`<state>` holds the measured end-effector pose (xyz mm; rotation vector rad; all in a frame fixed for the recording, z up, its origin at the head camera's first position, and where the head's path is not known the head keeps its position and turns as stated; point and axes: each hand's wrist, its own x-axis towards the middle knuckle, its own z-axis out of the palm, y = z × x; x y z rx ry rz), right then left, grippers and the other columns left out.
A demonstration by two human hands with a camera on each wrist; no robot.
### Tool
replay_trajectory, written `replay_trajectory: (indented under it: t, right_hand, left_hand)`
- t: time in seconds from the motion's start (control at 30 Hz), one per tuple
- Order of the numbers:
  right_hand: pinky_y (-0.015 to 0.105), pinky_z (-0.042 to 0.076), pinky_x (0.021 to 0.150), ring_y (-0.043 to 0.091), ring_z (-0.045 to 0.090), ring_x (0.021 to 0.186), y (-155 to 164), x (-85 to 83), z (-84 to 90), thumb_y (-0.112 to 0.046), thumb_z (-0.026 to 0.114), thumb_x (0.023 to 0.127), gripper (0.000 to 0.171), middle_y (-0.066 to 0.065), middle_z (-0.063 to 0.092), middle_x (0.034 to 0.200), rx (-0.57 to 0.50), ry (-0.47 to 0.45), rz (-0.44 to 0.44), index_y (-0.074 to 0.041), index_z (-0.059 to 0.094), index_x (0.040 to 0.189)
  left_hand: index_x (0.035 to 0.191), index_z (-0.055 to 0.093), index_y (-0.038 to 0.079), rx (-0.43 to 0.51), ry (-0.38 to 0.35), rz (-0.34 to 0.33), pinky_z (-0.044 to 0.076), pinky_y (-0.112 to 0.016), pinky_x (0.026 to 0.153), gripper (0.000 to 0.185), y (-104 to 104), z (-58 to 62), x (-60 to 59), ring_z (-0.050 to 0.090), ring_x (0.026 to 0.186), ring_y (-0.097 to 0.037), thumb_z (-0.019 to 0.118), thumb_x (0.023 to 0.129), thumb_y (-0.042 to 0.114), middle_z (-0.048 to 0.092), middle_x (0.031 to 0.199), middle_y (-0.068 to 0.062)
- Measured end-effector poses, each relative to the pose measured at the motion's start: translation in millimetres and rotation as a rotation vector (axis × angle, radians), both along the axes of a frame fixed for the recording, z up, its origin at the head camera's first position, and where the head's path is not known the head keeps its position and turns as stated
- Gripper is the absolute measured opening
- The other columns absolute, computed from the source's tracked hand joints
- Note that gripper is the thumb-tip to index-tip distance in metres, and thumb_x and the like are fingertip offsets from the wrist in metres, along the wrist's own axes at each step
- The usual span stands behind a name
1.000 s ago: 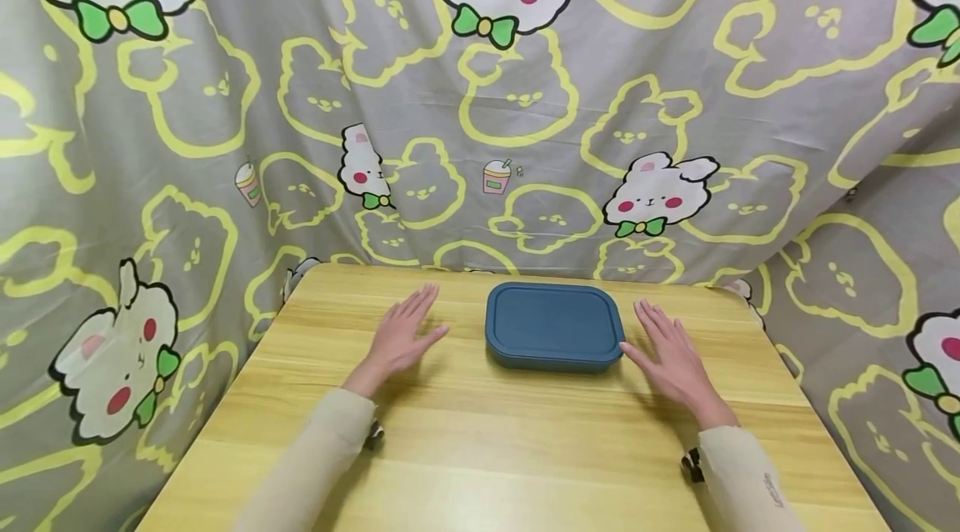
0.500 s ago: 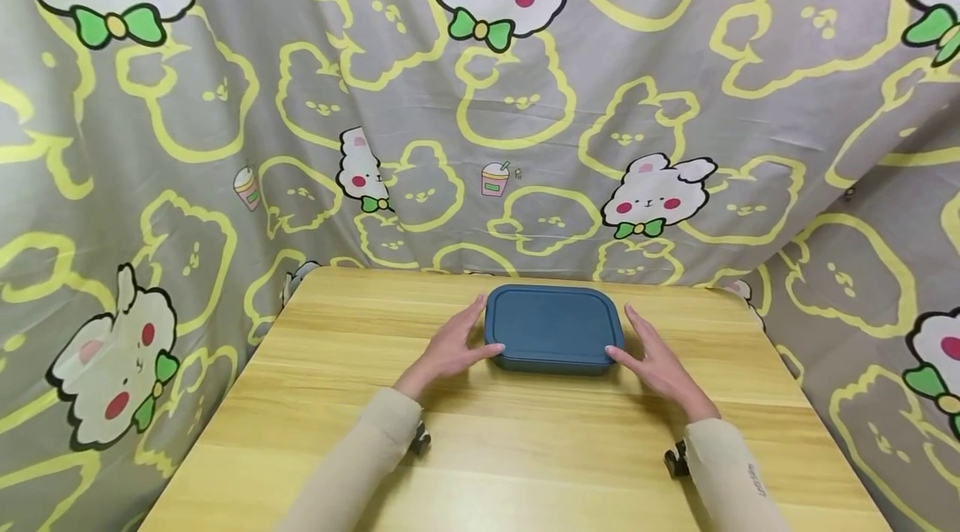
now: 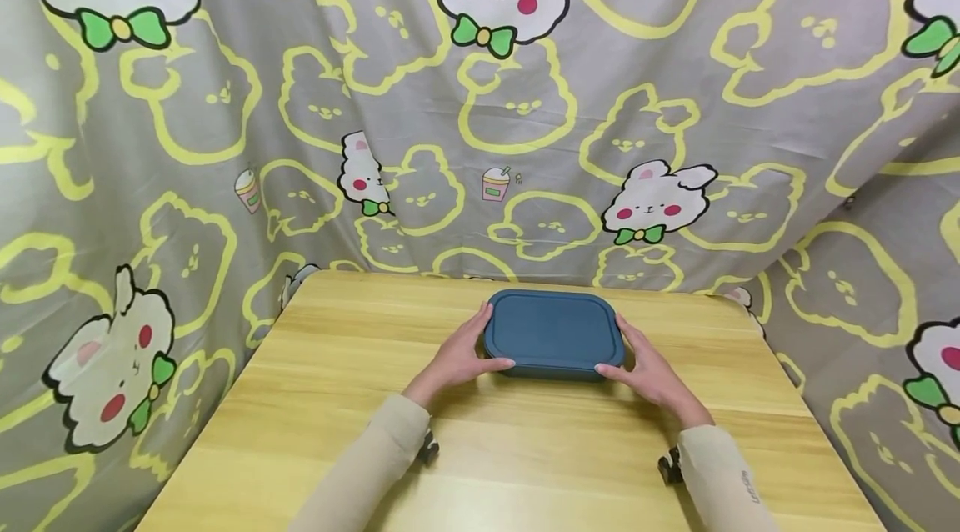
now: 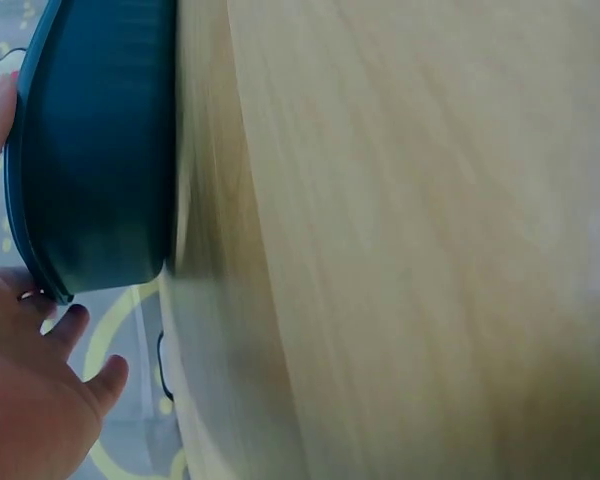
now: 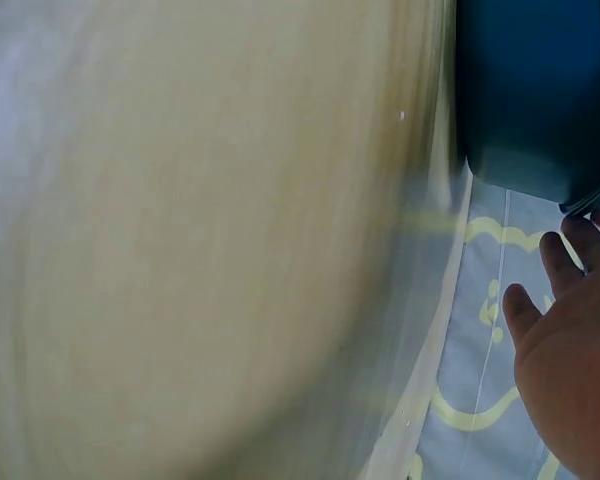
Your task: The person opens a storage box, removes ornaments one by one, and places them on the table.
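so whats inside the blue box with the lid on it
Nothing inside shows: the blue box is opaque and its lid is fully on. Only the left hand and right hand show at its ends, on the wooden table.

box (image 3: 553,332) on table (image 3: 315,399) ctr-rear | hands L (image 3: 459,357) / R (image 3: 651,372) flank it | curtain (image 3: 225,98) behind

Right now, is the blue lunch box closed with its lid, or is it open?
Closed. The blue lunch box lies flat on the wooden table with its lid covering the whole top; no inside is visible.
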<state>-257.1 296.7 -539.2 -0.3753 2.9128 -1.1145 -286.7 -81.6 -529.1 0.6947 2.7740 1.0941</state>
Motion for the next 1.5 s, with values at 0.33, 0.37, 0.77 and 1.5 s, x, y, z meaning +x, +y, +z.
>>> replay_trajectory:
  t: [0.33, 0.37, 0.77, 1.5]
  right_hand:
    - [0.075, 0.028, 0.116, 0.056, 0.022, 0.151, 1, -1.9, 2.0, -0.053, 0.082, 0.085, 0.118, 0.029, 0.016, 0.169, 0.006, 0.012, 0.009, -0.009, 0.01, 0.167]
    - [0.075, 0.028, 0.116, 0.055, 0.022, 0.151, 1, -2.0, 2.7, -0.053, 0.082, 0.085, 0.118, 0.029, 0.016, 0.169, 0.006, 0.011, 0.006, -0.01, 0.01, 0.167]
    - [0.074, 0.028, 0.117, 0.054, 0.022, 0.152, 1, -2.3, 5.7, -0.054, 0.082, 0.085, 0.118, 0.027, 0.016, 0.17, 0.009, -0.002, -0.009, -0.012, 0.01, 0.168]
    - [0.075, 0.03, 0.115, 0.056, 0.025, 0.15, 1, 0.7, 11.2, -0.058, 0.083, 0.081, 0.12, 0.026, 0.019, 0.17, 0.009, 0.002, -0.055, -0.018, 0.011, 0.168]
  left_hand:
    - [0.168, 0.012, 0.017, 0.047, -0.022, 0.009, 0.028, -0.055, 0.127, 0.121, 2, -2.0, -3.7, 0.017, 0.16, -0.029, 0.082, 0.081, 0.063, 0.007, 0.176, 0.001]
    - [0.168, 0.012, 0.017, 0.049, -0.024, 0.008, 0.028, -0.055, 0.127, 0.121, 2, -1.7, -4.2, 0.017, 0.16, -0.028, 0.081, 0.081, 0.063, 0.007, 0.176, 0.001]
    - [0.168, 0.012, 0.018, 0.082, -0.043, 0.004, 0.026, -0.053, 0.128, 0.12, 3, -2.7, -7.9, 0.015, 0.161, -0.026, 0.084, 0.08, 0.059, 0.008, 0.176, -0.001]
    - [0.168, 0.009, 0.016, 0.059, -0.005, 0.008, 0.026, -0.049, 0.128, 0.119, 8, -0.2, -6.0, 0.015, 0.16, -0.025, 0.083, 0.083, 0.053, 0.005, 0.176, -0.005]
